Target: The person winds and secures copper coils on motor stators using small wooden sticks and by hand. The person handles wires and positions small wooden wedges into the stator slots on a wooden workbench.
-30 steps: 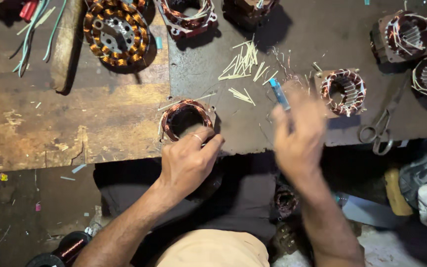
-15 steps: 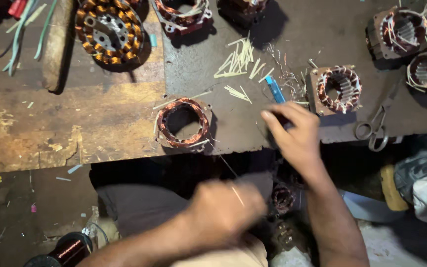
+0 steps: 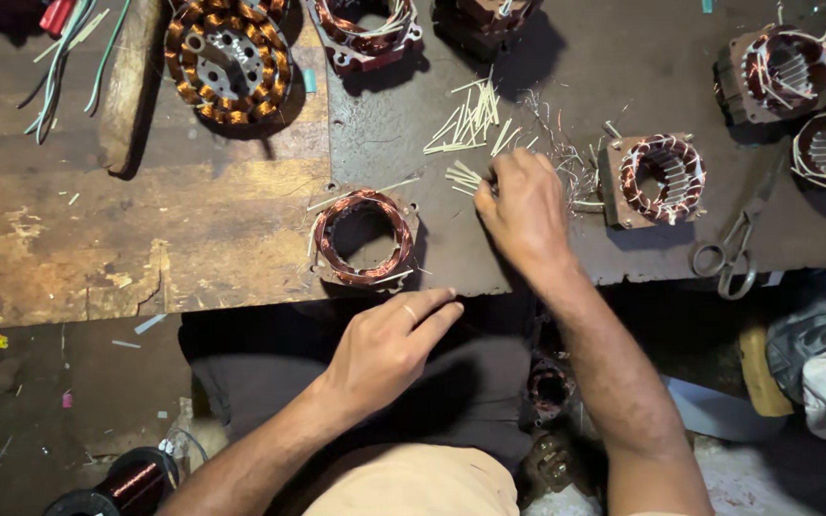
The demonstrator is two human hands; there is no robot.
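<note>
The right hand [image 3: 525, 207] pinched at pale slivers [image 3: 466, 178] on the desk [image 3: 193, 239], its fingertips hidden; the left hand [image 3: 389, 344] hovered loosely open, empty, near the copper-wound stator [image 3: 363, 237]. Scissors [image 3: 733, 250] lay right.

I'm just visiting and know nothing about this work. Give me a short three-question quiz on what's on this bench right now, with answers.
1. True or false: the right hand is at the pale slips on the bench.
2. Which tool lies right of the square stator? A) hammer B) scissors C) pliers
3. Fill in: the left hand hovers just below the round ______, not touching it.

Key
1. True: its fingertips are on the slips near the bench's middle.
2. B: the scissors lie near the bench's front edge.
3. Stator: the copper-wound ring at the bench edge.
</note>
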